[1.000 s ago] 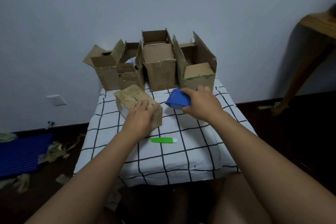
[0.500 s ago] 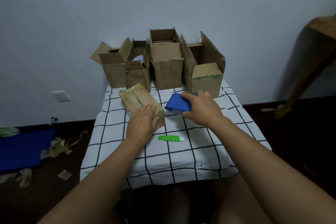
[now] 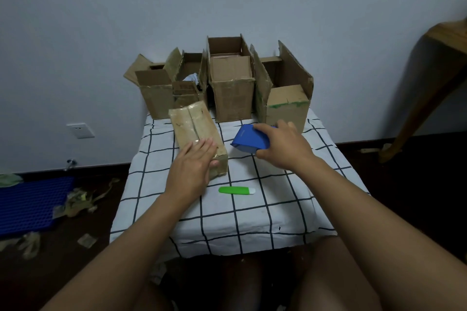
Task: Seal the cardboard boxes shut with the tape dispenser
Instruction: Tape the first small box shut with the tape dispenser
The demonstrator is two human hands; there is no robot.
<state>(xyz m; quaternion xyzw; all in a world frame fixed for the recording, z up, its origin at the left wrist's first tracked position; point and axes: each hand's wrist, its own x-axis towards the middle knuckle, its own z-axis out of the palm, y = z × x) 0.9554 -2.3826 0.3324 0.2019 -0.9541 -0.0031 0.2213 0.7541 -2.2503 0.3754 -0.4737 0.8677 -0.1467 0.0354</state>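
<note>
While left hand [image 3: 193, 166] presses closed box [image 3: 197, 134], right hand [image 3: 284, 145] grips tape dispenser [image 3: 249, 137].

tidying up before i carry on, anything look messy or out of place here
Yes. Crumpled tape scraps litter the floor left of the table. The open boxes at the back have ragged, torn flaps.

closed box [image 3: 195, 134] lying on tabletop [image 3: 252, 214] front-left, left hand [image 3: 193, 169] resting on it, tape dispenser [image 3: 250, 139] sitting right of it in right hand [image 3: 283, 146], open boxes [image 3: 231, 78] standing in row behind, cutter [image 3: 236, 190] lying in front
</note>
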